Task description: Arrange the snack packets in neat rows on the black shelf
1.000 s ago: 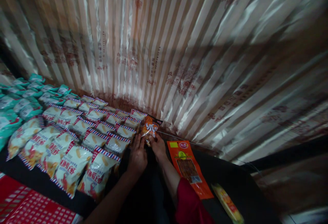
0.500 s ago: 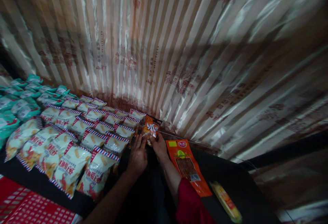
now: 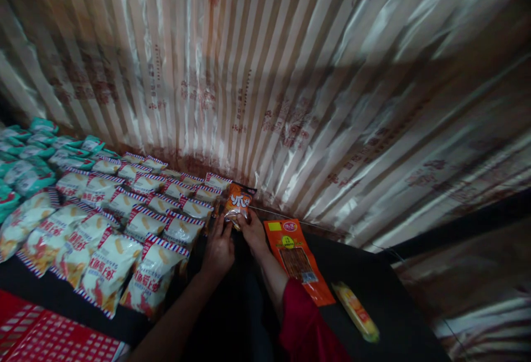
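Orange-and-black packet (image 3: 238, 200), one, lies beside the white snack bags (image 3: 143, 224), its near end held at one corner by the pinching right hand (image 3: 254, 234), left hand (image 3: 218, 252) touching with extended fingers, grip unclear.

One left hand (image 3: 219, 249), one right hand (image 3: 253, 232) and one red sleeve (image 3: 305, 318) show, along with one orange bag (image 3: 238, 202), one orange packet (image 3: 299, 260), one yellow pack (image 3: 355, 312), one red basket (image 3: 62, 334) and one black table (image 3: 384, 304). Of white bags (image 3: 108, 271), five make up the front row and over a dozen the rows behind, overlapping too much for an exact count. Teal bags (image 3: 35, 178) number roughly a dozen, some cut off.
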Tool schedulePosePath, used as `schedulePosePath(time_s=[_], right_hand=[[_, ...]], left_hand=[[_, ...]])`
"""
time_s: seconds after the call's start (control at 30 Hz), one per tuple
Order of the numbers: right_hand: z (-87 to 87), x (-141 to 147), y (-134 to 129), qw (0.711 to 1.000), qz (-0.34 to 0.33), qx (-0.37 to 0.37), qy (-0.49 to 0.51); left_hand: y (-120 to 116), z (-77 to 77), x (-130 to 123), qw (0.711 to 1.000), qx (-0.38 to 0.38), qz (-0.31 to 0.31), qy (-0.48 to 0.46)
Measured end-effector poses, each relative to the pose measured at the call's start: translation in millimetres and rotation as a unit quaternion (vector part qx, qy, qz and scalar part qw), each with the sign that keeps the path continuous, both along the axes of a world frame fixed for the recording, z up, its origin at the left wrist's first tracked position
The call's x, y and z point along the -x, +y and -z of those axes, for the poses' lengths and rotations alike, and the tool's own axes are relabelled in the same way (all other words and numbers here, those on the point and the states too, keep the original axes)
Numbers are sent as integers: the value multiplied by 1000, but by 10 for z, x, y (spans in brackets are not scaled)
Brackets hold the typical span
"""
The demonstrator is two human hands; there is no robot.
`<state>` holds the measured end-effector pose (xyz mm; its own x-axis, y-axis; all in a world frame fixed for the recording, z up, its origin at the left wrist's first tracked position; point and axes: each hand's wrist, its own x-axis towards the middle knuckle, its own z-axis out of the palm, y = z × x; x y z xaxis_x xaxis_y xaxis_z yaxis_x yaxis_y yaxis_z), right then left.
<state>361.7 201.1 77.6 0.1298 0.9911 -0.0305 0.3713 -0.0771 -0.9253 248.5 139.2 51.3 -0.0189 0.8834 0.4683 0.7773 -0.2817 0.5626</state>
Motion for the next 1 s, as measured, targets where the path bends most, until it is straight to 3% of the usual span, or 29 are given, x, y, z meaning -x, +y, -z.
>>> schedulePosePath(time_s=[0.3, 0.47, 0.73, 1.0], right_hand=[[-5, -57, -187, 998, 56, -20, -9], [-61, -108, -426, 995, 93, -28, -29], [-229, -182, -1123, 994, 81, -51, -44], [-397, -401, -2061, 991, 39, -89, -95]], left_hand=[[-79, -80, -4, 1000, -9, 4, 23], [-190, -146, -40, 998, -3, 35, 50], [-665, -200, -248, 993, -25, 101, 57], [-1413, -146, -406, 977, -94, 188, 22]])
